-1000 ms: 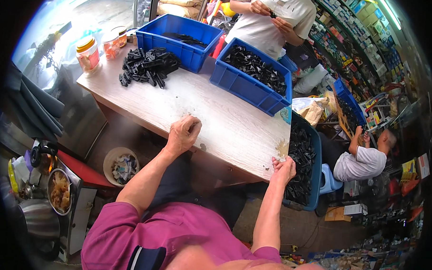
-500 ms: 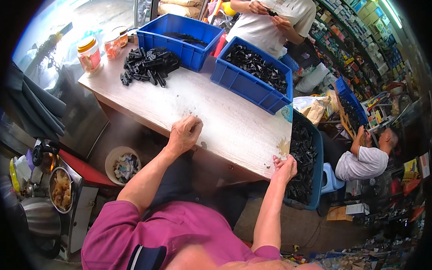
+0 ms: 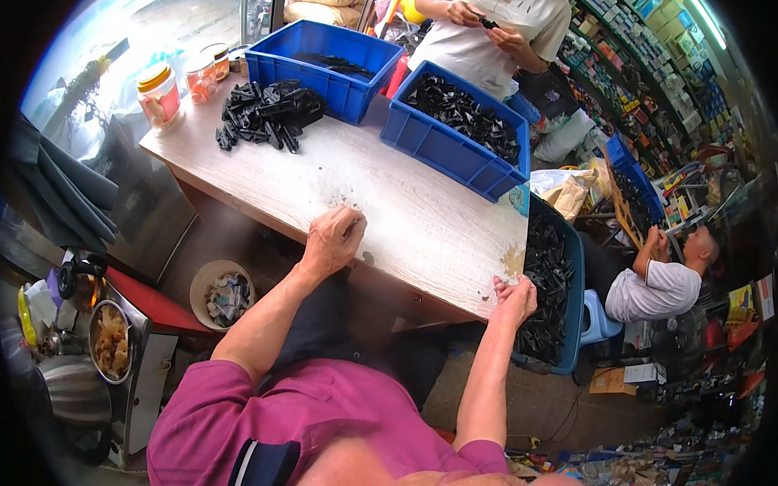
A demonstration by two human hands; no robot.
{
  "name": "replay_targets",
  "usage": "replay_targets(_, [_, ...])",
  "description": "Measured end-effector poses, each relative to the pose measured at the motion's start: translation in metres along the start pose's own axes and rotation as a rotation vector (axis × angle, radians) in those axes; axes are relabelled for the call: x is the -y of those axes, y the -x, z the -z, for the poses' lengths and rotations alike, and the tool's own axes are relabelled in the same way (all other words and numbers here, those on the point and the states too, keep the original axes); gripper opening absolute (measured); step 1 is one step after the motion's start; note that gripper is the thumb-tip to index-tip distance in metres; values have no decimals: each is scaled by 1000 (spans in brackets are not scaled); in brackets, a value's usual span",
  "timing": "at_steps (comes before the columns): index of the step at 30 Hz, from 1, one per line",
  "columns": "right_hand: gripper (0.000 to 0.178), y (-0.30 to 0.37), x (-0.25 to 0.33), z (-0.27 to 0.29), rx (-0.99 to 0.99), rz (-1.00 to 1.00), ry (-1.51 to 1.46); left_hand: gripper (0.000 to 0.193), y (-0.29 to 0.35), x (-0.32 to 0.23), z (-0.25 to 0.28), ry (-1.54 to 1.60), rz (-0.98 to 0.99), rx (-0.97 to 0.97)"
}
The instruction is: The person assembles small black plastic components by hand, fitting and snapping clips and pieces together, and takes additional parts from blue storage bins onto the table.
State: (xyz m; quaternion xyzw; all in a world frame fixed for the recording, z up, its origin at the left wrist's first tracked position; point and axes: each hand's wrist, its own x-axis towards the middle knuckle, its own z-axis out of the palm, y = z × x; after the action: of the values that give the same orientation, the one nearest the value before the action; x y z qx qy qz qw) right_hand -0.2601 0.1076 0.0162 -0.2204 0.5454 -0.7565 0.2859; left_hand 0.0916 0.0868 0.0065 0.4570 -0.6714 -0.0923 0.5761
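My left hand rests at the front edge of the pale wooden table, its fingers curled into a loose fist with nothing visible in them. At the table's right front corner lies my right hand, fingers bent inward, no object showing between them. It is close to a teal tub filled with black plastic pieces. A heap of similar black pieces sits at the table's far left, apart from both hands.
Two blue crates, one at the back and one further right, hold more black pieces. Jars stand at the far left. A co-worker handles a black piece behind the table; another person sits at right. A waste bin is below left.
The whole view has shifted very slightly. Both my hands stay in the same places with the same curled fingers.
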Motion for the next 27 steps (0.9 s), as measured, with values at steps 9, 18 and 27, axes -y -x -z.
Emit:
replay_targets(9, [17,3,2,-2,16,13,5,5,1,-2,-1,-39,17,14])
replay_targets(18, [18,0,0,0,6,29,6,7,1,-4,-2,-80,-34,-3])
replay_targets(27, [15,-2,-8,-1,-19,17,57,33,-36,-28,22,740,454,233])
